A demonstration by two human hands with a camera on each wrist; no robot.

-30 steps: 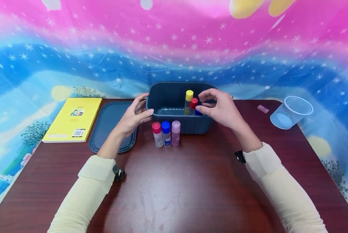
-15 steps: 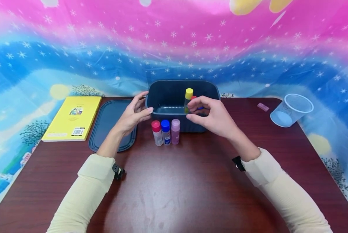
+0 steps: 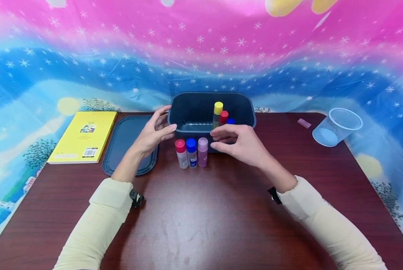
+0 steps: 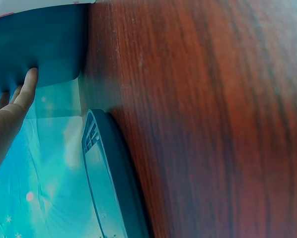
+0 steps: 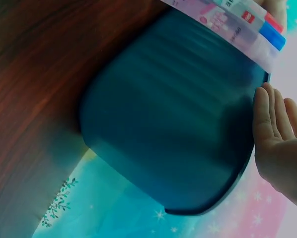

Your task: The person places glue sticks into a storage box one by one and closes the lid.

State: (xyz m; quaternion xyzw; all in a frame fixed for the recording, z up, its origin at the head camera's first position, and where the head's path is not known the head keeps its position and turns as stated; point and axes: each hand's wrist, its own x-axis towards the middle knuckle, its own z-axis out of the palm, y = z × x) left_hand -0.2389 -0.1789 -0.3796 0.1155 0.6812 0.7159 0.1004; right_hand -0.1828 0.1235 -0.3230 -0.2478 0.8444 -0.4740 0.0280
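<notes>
A dark blue-grey plastic bin (image 3: 193, 107) stands at the back of the table. My left hand (image 3: 152, 135) rests at its left end, thumb by the front rim, fingers extended along the outside. Inside stand a yellow-capped glue stick (image 3: 217, 109), a red-capped one (image 3: 223, 116) and a blue-capped one (image 3: 230, 122), partly hidden. My right hand (image 3: 243, 144) hovers before the bin's front wall, holding nothing, fingertips near a pink glue stick (image 3: 203, 152). Beside that one stand a blue-capped glue stick (image 3: 191, 153) and a red-capped one (image 3: 181, 154), upright in a row.
A dark lid (image 3: 120, 140) lies left of the bin, with a yellow book (image 3: 83, 138) beyond it. On the right are a small pink eraser-like block (image 3: 304, 123) and a tilted mesh cup (image 3: 326, 137). A patterned cloth (image 3: 201, 63) hangs behind the table.
My right hand has come out of the bin, moving left and toward me to near the pink glue stick; the blue-capped stick inside stays behind. My left hand keeps its place.
</notes>
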